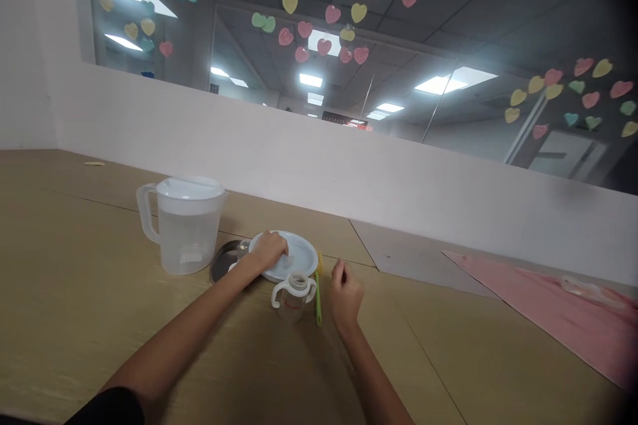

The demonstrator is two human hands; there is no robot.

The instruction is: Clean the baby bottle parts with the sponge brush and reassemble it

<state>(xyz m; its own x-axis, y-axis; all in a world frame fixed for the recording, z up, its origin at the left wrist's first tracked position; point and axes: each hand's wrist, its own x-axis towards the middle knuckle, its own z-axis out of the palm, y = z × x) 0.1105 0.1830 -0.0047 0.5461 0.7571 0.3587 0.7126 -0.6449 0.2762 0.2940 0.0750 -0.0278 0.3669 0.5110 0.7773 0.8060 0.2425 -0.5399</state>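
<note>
My left hand (270,251) is over the pale blue-white plate (303,254), its fingers curled down. A small whitish shape shows by the fingertips, but what they grip is hidden. Right of the plate, my right hand (346,295) is closed with the fingers drawn together, and nothing shows in it. Between my arms stands an uncapped clear baby bottle (293,299) with two white handles. A thin green handle (318,302) with a yellow end lies between the bottle and my right hand.
A lidded translucent pitcher (187,229) holding clear liquid stands left of the plate. A dark round metal tray (222,264) is partly under the plate, with a small clear item (242,249) on it. A pink cloth (553,305) lies at right, below the white wall (299,159).
</note>
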